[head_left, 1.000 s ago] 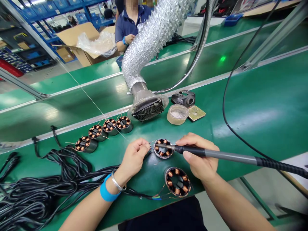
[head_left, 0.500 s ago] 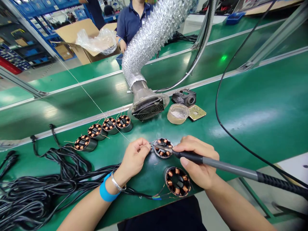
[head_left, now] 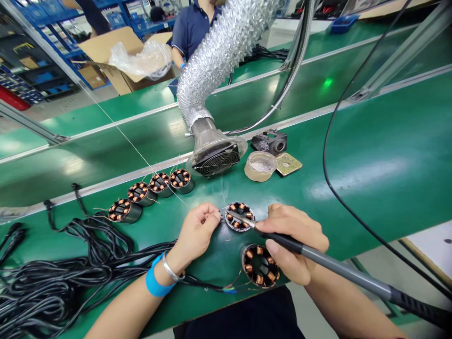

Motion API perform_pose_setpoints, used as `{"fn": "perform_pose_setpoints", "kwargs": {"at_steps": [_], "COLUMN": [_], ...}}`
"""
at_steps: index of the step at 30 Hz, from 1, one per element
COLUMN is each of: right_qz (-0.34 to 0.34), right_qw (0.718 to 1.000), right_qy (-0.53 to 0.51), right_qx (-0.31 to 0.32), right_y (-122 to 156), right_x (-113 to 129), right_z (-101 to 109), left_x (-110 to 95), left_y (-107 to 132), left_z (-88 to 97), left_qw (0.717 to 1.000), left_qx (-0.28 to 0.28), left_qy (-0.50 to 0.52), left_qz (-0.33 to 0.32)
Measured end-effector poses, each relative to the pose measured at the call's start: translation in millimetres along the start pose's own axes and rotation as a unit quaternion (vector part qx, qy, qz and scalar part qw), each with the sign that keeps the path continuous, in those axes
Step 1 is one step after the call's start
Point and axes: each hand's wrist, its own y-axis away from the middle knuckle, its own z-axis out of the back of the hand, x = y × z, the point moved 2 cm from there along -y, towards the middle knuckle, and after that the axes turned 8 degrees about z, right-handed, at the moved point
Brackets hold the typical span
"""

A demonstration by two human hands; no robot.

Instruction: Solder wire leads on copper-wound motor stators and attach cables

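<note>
My right hand (head_left: pixel 294 240) is wrapped round the handle of a soldering iron (head_left: pixel 328 261). The iron's tip reaches over the left rim of a motor stator (head_left: pixel 243 223) with copper coils. Left of that stator, my left hand (head_left: pixel 201 228) pinches a thin solder wire (head_left: pixel 141 154) that runs down from the upper left; fine wire ends show at its fingertips, too small to tell apart. A second stator (head_left: pixel 260 266) stands nearer to me, below the right hand, with coloured leads (head_left: pixel 229 290) beside it.
Several stators (head_left: pixel 139 192) stand in a row at the left rear. Black cables (head_left: pixel 88 263) lie heaped at left. A fume extractor (head_left: pixel 217 155) hangs behind the work, near a round tub (head_left: pixel 260 167) and an iron stand (head_left: pixel 270 141). Across the bench stands a co-worker (head_left: pixel 192 30).
My right hand and the iron's handle have shifted slightly right, and the handle's rear end has dropped. Faint smoke now rises near the tip. The left hand is almost still.
</note>
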Motion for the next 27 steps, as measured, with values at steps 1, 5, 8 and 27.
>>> {"fn": "perform_pose_setpoints", "kwargs": {"at_steps": [1,5,8,27], "right_qz": [-0.001,-0.012,-0.015,0.014], "right_qw": [1.000,1.000,1.000,0.989], "right_qy": [0.000,0.000,0.002,0.073], "right_qx": [0.002,0.012,0.010,0.126], "right_y": [0,0,0,1], "right_x": [0,0,1,-21], "right_z": [0,0,0,-24], "left_x": [0,1,0,3], "left_y": [0,1,1,0], "left_z": [0.0,0.6,0.7,7.7], "left_qw": [1.000,1.000,1.000,0.987], "left_qx": [0.001,0.001,0.002,0.159], "left_qy": [0.002,0.008,0.009,0.032], "left_qz": [0.001,0.006,0.006,-0.009]}}
